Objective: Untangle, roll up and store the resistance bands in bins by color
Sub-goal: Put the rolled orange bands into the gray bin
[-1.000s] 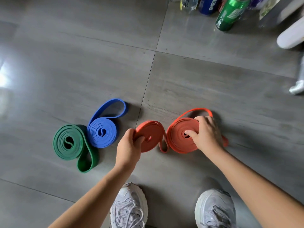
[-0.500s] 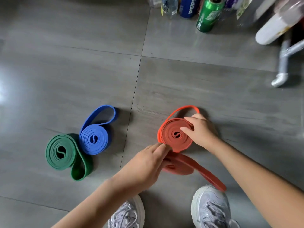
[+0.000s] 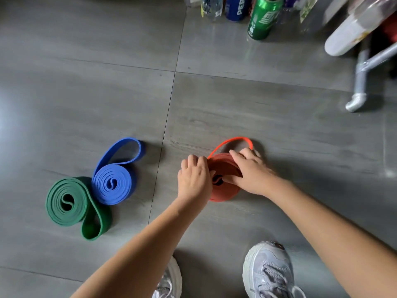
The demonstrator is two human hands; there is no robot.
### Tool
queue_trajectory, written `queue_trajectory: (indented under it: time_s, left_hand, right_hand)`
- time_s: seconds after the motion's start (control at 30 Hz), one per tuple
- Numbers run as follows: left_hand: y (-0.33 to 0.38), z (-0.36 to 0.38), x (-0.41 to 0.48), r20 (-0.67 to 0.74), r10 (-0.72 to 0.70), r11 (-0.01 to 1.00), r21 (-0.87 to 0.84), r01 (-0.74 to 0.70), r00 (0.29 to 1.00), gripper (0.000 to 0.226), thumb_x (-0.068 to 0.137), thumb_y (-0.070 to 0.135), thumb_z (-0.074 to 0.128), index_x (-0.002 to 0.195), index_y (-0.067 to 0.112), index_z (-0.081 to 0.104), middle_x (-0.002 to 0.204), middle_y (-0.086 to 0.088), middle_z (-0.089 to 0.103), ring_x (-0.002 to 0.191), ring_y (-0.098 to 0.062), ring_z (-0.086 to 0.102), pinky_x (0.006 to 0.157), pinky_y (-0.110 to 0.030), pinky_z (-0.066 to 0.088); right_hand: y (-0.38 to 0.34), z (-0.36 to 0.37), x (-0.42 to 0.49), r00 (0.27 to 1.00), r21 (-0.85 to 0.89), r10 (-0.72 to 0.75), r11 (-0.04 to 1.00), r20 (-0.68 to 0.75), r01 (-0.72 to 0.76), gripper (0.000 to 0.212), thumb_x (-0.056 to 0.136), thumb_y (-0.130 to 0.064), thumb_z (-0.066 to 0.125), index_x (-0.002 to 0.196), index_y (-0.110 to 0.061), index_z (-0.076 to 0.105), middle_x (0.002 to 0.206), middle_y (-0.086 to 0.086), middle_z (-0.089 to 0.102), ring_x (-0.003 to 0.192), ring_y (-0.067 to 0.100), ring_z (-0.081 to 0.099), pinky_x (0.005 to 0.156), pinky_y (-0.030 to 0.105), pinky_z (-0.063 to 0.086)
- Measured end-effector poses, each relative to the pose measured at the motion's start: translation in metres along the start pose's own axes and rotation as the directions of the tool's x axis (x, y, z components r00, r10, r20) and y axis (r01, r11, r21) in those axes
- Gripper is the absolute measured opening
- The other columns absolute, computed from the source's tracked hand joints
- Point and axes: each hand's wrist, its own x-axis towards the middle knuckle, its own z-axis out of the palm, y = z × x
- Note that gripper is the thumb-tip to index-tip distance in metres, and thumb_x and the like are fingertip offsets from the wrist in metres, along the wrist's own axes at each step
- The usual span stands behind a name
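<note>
An orange band roll (image 3: pixel 224 190) lies on the grey tiled floor with both my hands on it, and a thin orange loop sticks out behind it. My left hand (image 3: pixel 194 179) covers and grips its left edge with curled fingers. From the right, my right hand (image 3: pixel 250 173) holds it with the thumb near the centre hole. Whether this is one roll or two stacked rolls is hidden under the hands. A rolled blue band (image 3: pixel 113 179) with a loose loop lies to the left. Beside the blue band sits a rolled green band (image 3: pixel 67 201). No bin is in view.
Bottles and a green can (image 3: pixel 263 18) stand at the far edge of the floor. A white object on a metal frame leg (image 3: pixel 361 82) is at the top right. My two grey shoes (image 3: pixel 268 272) are at the bottom.
My left hand carried the smaller orange roll from the left, round the front, onto the larger orange roll under my right hand. The view shifted slightly. Blue and green rolls stayed put.
</note>
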Motion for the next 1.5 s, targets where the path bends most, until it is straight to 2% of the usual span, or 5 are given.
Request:
queue_trajectory:
  time_s: [0.37, 0.87, 0.97, 1.13, 1.5]
  left_hand:
    - [-0.005, 0.005, 0.016, 0.501, -0.353, 0.479, -0.628, 0.613, 0.79, 0.094, 0.023, 0.069, 0.072, 0.097, 0.012, 0.066, 0.106, -0.008, 0.067, 0.094, -0.019, 0.065, 0.08, -0.029, 0.053]
    - [0.006, -0.008, 0.004, 0.016, 0.202, 0.954, -0.229, -0.193, 0.979, 0.058, 0.066, 0.042, 0.076, 0.106, 0.013, 0.046, 0.107, -0.002, 0.055, 0.099, -0.024, 0.053, 0.08, -0.032, 0.043]
    - [-0.005, -0.016, 0.013, -0.094, 0.402, 0.909, -0.078, -0.409, 0.911, 0.061, 0.067, 0.049, 0.07, 0.107, 0.008, 0.049, 0.097, -0.007, 0.056, 0.086, -0.029, 0.056, 0.074, -0.037, 0.049]
    - [0.0, -0.081, -0.008, -0.115, 0.297, 0.9, -0.297, -0.319, 0.948, 0.055, 0.066, 0.039, 0.075, 0.107, 0.012, 0.049, 0.092, 0.006, 0.05, 0.083, -0.014, 0.048, 0.07, -0.013, 0.034]
    - [0.049, -0.305, -0.192, 0.036, -0.253, 0.409, -0.902, 0.14, 0.967, 0.071, 0.033, 0.042, 0.079, 0.098, 0.026, 0.055, 0.088, 0.012, 0.065, 0.079, 0.0, 0.062, 0.07, -0.016, 0.051]
  right_hand:
    - [0.006, 0.018, -0.004, 0.999, 0.27, 0.051, 0.962, -0.005, -0.048, 0.082, 0.089, -0.046, 0.057, 0.151, -0.022, 0.01, 0.145, 0.009, 0.024, 0.137, 0.027, 0.025, 0.108, 0.035, 0.028]
    - [0.0, -0.04, -0.021, 0.86, -0.185, -0.116, 0.982, -0.497, 0.026, 0.128, 0.036, -0.058, 0.081, 0.145, -0.018, 0.027, 0.142, 0.012, 0.035, 0.128, 0.029, 0.029, 0.106, 0.041, 0.018]
    - [-0.013, -0.041, -0.005, 0.939, -0.333, -0.318, 0.906, -0.127, 0.262, 0.141, 0.047, -0.068, 0.075, 0.147, -0.027, -0.016, 0.156, 0.003, 0.017, 0.144, 0.017, 0.004, 0.115, 0.041, -0.009]
    - [-0.016, -0.069, -0.01, 0.953, 0.251, -0.301, 0.922, -0.016, 0.295, 0.093, 0.056, -0.045, 0.085, 0.132, -0.043, 0.032, 0.114, -0.024, 0.054, 0.113, 0.012, 0.054, 0.095, 0.025, 0.04]
    - [-0.158, -0.23, -0.191, 0.968, 0.899, -0.246, 0.433, 0.044, 0.069, 0.077, 0.03, -0.069, 0.084, 0.097, -0.041, 0.058, 0.087, -0.011, 0.067, 0.073, 0.015, 0.06, 0.059, 0.049, 0.051]
